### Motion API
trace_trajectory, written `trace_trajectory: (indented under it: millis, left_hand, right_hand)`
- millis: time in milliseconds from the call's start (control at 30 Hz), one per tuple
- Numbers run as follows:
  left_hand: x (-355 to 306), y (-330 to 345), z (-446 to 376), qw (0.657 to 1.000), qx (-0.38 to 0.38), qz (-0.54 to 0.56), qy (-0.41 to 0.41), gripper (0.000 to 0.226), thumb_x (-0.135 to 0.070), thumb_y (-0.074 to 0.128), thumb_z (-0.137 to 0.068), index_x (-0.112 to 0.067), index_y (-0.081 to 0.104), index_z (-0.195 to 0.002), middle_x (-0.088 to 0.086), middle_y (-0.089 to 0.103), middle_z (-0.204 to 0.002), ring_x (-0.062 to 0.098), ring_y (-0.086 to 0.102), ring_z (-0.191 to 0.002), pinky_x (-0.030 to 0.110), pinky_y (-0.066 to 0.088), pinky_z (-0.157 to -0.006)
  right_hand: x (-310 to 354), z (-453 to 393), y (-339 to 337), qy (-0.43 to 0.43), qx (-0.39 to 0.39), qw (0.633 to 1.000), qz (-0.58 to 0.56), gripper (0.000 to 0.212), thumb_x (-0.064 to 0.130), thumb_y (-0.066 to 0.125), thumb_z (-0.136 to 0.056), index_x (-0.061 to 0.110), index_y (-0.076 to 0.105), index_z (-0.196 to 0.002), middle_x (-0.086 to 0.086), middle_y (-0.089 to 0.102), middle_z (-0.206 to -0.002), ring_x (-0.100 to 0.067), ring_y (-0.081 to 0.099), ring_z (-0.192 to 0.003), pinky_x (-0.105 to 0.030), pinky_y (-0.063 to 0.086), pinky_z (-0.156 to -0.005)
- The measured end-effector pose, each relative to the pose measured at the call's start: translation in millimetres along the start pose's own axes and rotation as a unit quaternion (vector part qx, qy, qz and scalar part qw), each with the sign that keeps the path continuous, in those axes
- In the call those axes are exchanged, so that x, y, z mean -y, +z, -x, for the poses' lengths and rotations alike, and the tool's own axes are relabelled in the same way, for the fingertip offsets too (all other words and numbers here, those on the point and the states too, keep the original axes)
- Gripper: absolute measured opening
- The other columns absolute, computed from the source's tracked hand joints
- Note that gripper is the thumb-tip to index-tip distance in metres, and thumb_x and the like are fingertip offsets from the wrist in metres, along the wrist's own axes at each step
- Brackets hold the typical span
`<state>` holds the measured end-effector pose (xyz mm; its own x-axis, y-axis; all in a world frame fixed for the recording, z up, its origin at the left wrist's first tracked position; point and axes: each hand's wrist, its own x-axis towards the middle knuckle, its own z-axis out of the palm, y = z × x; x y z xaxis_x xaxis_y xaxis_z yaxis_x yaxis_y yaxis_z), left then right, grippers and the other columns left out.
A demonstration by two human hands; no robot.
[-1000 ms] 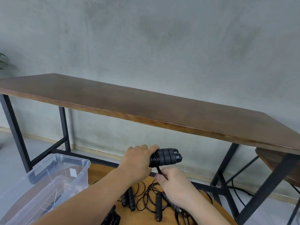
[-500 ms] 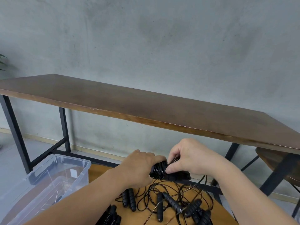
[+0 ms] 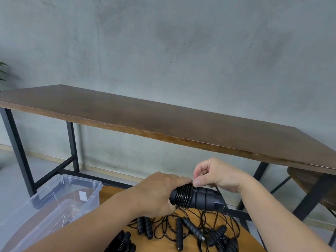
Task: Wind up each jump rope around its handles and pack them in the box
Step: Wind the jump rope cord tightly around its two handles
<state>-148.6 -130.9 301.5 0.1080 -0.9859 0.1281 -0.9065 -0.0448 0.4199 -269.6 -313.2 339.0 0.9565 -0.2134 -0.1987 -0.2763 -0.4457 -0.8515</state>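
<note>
In the head view, a pair of black foam handles (image 3: 199,198) is held side by side above the low round counter (image 3: 163,246), clasped at one end in the left hand (image 3: 158,194), whose grip is closed firmly around them. Several turns of black rope (image 3: 183,196) are already laid tight around the handles just beside that hand. The right hand (image 3: 216,176) is set over the coil, its grip narrowed to a pinch of thumb and forefinger on the rope at the top of the winding.

A slip is judged the main risk: if the pinch is eased before the next turn is drawn tight, the springy turns could be loosened and the coil undone. The trailing rope hangs down into the tangle, so a snag there could jerk the winding.

On the counter below, near its front edge, loose jump ropes (image 3: 198,231) are left unwound, their cords crossed over one another. The clear plastic box (image 3: 54,202) stands off the counter's left edge, open; its contents cannot be made out. A long wooden table (image 3: 163,120) is seen behind, well apart.
</note>
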Motion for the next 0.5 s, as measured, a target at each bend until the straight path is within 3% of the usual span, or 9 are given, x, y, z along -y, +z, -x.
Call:
trace_trajectory:
  millis: [133, 267, 333, 433, 500]
  left_hand:
    - [-5, -2, 2, 0.999, 0.002, -0.006, -0.037, 0.083, -0.016, 0.065, -0.084, -0.045, 0.017, -0.145, -0.009, 0.055, -0.082, 0.010, 0.053, -0.074, 0.023, 0.041, -0.066]
    - [-11, -6, 6, 0.998, 0.024, 0.022, -0.046, 0.096, -0.012, 0.065, -0.084, -0.057, 0.006, -0.145, -0.005, 0.057, -0.084, 0.010, 0.053, -0.070, 0.026, 0.047, -0.067]
    - [-12, -8, 8, 0.998, 0.025, 0.051, -0.042, 0.099, -0.010, 0.064, -0.084, -0.065, 0.006, -0.143, -0.010, 0.057, -0.090, 0.008, 0.054, -0.074, 0.025, 0.048, -0.071]
    - [-13, -10, 9, 0.996, 0.023, 0.082, -0.041, 0.097, -0.010, 0.064, -0.084, -0.070, 0.012, -0.139, -0.022, 0.051, -0.096, 0.004, 0.053, -0.083, 0.016, 0.043, -0.073]
    - [-13, -9, 9, 0.994, 0.015, 0.105, -0.042, 0.094, -0.009, 0.064, -0.084, -0.072, 0.018, -0.135, -0.024, 0.050, -0.100, 0.002, 0.052, -0.087, 0.012, 0.038, -0.072]
  right_hand:
    - [-21, -6, 5, 0.007, 0.031, 0.990, -0.140, 0.023, 0.017, 0.086, -0.069, 0.013, 0.066, -0.079, -0.003, 0.068, -0.072, -0.016, 0.066, -0.065, -0.025, 0.053, -0.061]
    - [-40, -12, 10, 0.009, 0.038, 0.976, -0.214, 0.049, 0.035, 0.094, -0.054, 0.012, 0.068, -0.088, -0.007, 0.068, -0.080, -0.020, 0.066, -0.071, -0.031, 0.055, -0.067]
    - [-44, -14, 12, 0.016, 0.015, 0.973, -0.228, 0.058, 0.039, 0.093, -0.056, 0.007, 0.065, -0.096, -0.009, 0.069, -0.084, -0.020, 0.067, -0.072, -0.031, 0.054, -0.067]
    - [-50, -14, 19, 0.016, -0.027, 0.963, -0.266, 0.039, 0.028, 0.078, -0.080, -0.001, 0.064, -0.101, -0.013, 0.067, -0.088, -0.020, 0.066, -0.073, -0.031, 0.054, -0.067]
    - [-59, -12, 30, 0.017, -0.041, 0.918, -0.395, 0.031, 0.011, 0.081, -0.075, -0.003, 0.068, -0.099, -0.019, 0.065, -0.092, -0.027, 0.064, -0.079, -0.036, 0.055, -0.067]
